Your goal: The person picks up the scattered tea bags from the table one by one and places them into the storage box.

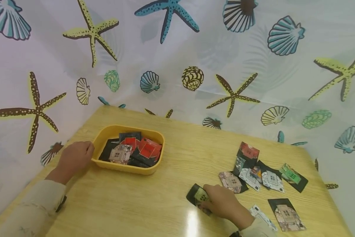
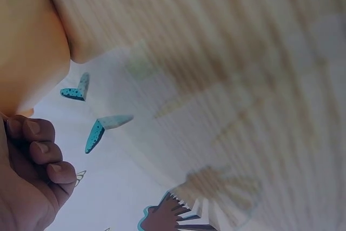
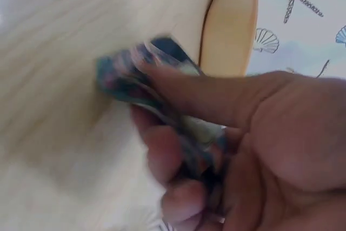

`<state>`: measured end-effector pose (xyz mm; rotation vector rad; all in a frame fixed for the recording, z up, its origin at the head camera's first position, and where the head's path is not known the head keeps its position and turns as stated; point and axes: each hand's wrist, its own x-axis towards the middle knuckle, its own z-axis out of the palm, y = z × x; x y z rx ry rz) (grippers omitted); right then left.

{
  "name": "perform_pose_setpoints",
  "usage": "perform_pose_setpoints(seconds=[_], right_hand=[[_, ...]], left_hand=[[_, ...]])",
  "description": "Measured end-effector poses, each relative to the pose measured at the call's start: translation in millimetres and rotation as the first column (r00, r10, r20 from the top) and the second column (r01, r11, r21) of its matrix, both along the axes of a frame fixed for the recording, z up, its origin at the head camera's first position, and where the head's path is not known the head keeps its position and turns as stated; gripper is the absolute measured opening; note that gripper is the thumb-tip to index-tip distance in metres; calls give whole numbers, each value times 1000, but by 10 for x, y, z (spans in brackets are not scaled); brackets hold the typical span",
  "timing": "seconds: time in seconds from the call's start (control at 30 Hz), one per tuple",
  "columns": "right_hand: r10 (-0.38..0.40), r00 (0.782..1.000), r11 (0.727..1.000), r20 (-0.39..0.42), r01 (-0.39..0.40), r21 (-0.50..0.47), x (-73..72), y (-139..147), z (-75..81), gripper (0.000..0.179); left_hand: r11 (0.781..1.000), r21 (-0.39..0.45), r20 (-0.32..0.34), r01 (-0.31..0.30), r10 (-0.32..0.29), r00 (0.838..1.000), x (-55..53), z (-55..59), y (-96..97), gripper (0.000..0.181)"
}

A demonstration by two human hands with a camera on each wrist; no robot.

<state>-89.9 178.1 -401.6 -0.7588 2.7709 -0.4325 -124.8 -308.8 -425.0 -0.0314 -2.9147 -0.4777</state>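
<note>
My right hand pinches a small flat black packet with a green label above the table. In the right wrist view the packet is bent and blurred between thumb and curled fingers; I cannot tell whether several are stacked there. At the left, my left hand holds the rim of a yellow plastic tub with its fingers curled; its thumb is hidden in the left wrist view. Inside the tub lie several black, red and floral packets.
On the right of the wooden table, several packets lie in a loose, overlapping group. Nearer the front are a floral packet and a white one. A shell-and-starfish-print cloth hangs behind the table.
</note>
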Motion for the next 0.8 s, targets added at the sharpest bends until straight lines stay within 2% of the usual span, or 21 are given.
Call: perform_pose_setpoints(seconds=[0.1, 0.23, 0.33, 0.4, 0.5, 0.57, 0.63, 0.7, 0.73, 0.8], right_hand=[[54, 998, 995, -24, -56, -80, -100, -190, 100, 17], [96, 993, 974, -63, -107, -199, -257, -517, 293, 35], [132, 989, 933, -70, -147, -329, -371, -810, 417, 59], [143, 988, 897, -64, -157, -414, -468, -1027, 463, 68], [159, 986, 851, -40, -158, -501, -647, -1382, 456, 61], [162, 987, 842, 6, -135, -522, -755, -1613, 407, 45], [171, 984, 851, 43, -126, -511, -843, -1814, 325, 30], [167, 985, 882, 46, -128, -453, -908, -1978, 249, 27], [164, 986, 900, 34, -136, -414, -933, -2043, 219, 29], [162, 986, 941, -50, -169, -294, -972, -2148, 167, 33]], left_hand=[[1000, 2, -8, 7, -7, 1000, -13, 18, 4, 47], [1000, 0, -9, 7, -7, 1000, -18, 27, 0, 46], [1000, -8, -5, 4, -4, 1000, -23, 14, -9, 46], [1000, -13, -3, 1, -1, 1000, -24, 1, -10, 46], [1000, -10, 6, -9, 9, 1000, -14, -10, -25, 47], [1000, -13, 14, -11, 11, 1000, -10, -13, -20, 47], [1000, -16, 18, -9, 9, 1000, -5, -15, -11, 47], [1000, -25, 15, -4, 4, 1000, -5, -14, -3, 47], [1000, -29, 12, -2, 2, 1000, -5, -13, -2, 47], [999, -37, 7, 0, 1, 1000, -3, -4, -5, 47]])
